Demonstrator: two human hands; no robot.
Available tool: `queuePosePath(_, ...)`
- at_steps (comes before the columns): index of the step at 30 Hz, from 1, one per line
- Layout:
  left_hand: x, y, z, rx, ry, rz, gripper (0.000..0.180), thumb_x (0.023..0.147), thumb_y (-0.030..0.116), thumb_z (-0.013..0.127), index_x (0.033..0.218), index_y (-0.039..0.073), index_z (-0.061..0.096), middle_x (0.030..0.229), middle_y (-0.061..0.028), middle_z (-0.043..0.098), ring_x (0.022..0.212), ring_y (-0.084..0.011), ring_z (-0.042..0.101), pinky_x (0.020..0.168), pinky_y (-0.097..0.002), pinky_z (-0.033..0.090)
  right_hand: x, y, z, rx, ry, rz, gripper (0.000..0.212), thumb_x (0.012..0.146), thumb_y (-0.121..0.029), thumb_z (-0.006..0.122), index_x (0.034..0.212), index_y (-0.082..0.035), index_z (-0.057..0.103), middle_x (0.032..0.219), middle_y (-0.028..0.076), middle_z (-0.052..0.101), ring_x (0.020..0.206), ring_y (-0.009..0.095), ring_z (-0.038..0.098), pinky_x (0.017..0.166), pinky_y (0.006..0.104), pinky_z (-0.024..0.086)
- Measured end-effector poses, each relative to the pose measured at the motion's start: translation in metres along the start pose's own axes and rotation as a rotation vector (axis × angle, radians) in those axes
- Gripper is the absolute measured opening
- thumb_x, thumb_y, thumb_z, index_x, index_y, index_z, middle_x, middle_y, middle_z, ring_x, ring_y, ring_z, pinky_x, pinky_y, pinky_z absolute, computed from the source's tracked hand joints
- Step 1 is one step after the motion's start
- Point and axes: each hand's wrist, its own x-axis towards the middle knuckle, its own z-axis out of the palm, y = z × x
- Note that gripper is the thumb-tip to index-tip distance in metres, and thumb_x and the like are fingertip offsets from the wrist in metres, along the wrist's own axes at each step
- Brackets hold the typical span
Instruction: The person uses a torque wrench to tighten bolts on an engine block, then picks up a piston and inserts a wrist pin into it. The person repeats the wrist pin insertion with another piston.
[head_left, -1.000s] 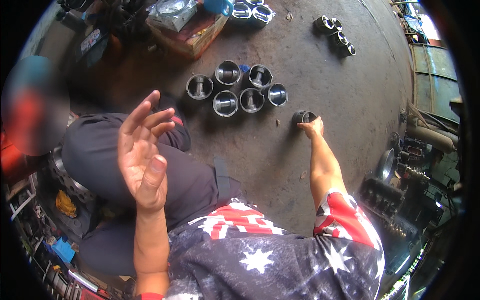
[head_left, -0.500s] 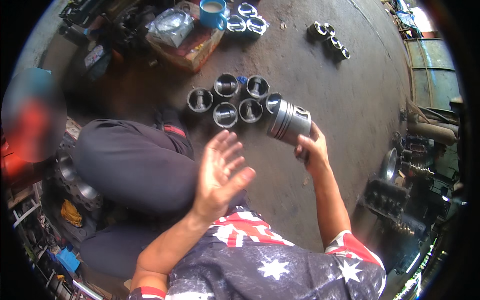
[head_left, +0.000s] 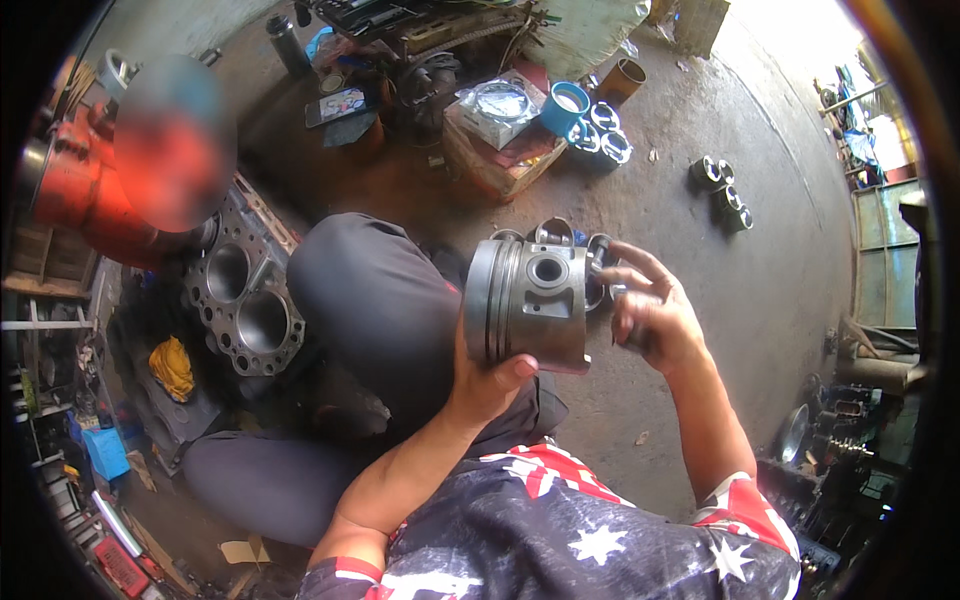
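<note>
A grey metal piston (head_left: 515, 325) rests sideways in my left hand (head_left: 480, 385), its ring grooves to the left and its round pin hole facing up. My left thumb presses on the lower side; most of the fingers are hidden behind the piston. Just right of the piston's skirt is my right hand (head_left: 665, 325), apart from it. Its upper fingers stretch out while the lower ones curl around something dark, too blurred to make out. Behind the held piston, several more pistons (head_left: 553, 230) stand on the floor, partly covered by it.
An engine block (head_left: 245, 300) with round bores lies left of my knee. Ahead, a box (head_left: 480, 170) carries a plastic-wrapped package and a blue mug (head_left: 565, 108). Small metal rings (head_left: 722, 190) sit on the floor at far right. A person, blurred, is at the left.
The piston has passed from my right hand to my left and turned so its pin hole shows. My right hand has come away from it. The view has swung left.
</note>
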Motion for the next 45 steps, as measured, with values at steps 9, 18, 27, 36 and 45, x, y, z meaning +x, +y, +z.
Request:
queuePosePath(9,0.004,0.001,-0.012,0.105,-0.140,0.124,0.116,0.072,0.039,0.092,0.155,-0.002,0.022,0.138,-0.0141,0.051,0.130,-0.0215,0.051,0.110,-0.0373,0.041,-0.017,-0.006,-0.018,-0.171,0.434,-0.259,0.041,0.097,0.000,0.062,0.136,0.007,0.052,0.118,0.019,0.066,0.108,0.026,0.068,0.090,0.0370,0.058)
queuePosePath(18,0.010,0.000,-0.007,0.110,-0.220,0.141,0.111,0.066,0.020,0.094,0.153,-0.003,0.028,0.138,-0.0141,0.051,0.129,-0.0215,0.052,0.112,-0.0365,0.041,-0.034,-0.092,0.057,-0.689,0.156,-0.768,0.039,0.087,0.004,0.077,0.123,0.003,0.060,0.119,0.016,0.066,0.109,0.021,0.066,0.094,0.0319,0.055)
queuePosePath(27,0.009,0.006,-0.010,0.046,-0.223,0.106,0.110,0.066,0.027,0.094,0.151,-0.006,0.030,0.135,-0.0142,0.055,0.128,-0.0211,0.053,0.111,-0.0367,0.042,-0.037,-0.070,0.089,-0.777,-0.048,-1.080,0.040,0.087,0.000,0.078,0.119,0.002,0.054,0.125,0.024,0.062,0.111,0.029,0.066,0.096,0.0381,0.055)
queuePosePath(36,0.007,0.004,-0.009,-0.002,-0.208,0.073,0.113,0.064,0.028,0.094,0.151,-0.006,0.029,0.135,-0.0142,0.055,0.128,-0.0216,0.053,0.111,-0.0371,0.042,-0.040,-0.067,0.099,-0.998,-0.059,-0.916,0.026,0.081,0.004,0.080,0.105,0.002,0.070,0.113,0.015,0.068,0.099,0.019,0.066,0.079,0.0295,0.057)
queuePosePath(45,0.007,0.006,-0.007,-0.049,-0.220,0.064,0.113,0.064,0.025,0.094,0.152,-0.005,0.028,0.135,-0.0143,0.055,0.128,-0.0219,0.054,0.111,-0.0379,0.042,-0.044,-0.080,0.105,-1.268,-0.173,-0.836,0.024,0.081,0.002,0.080,0.102,0.005,0.070,0.108,0.016,0.069,0.096,0.019,0.069,0.078,0.0279,0.059)
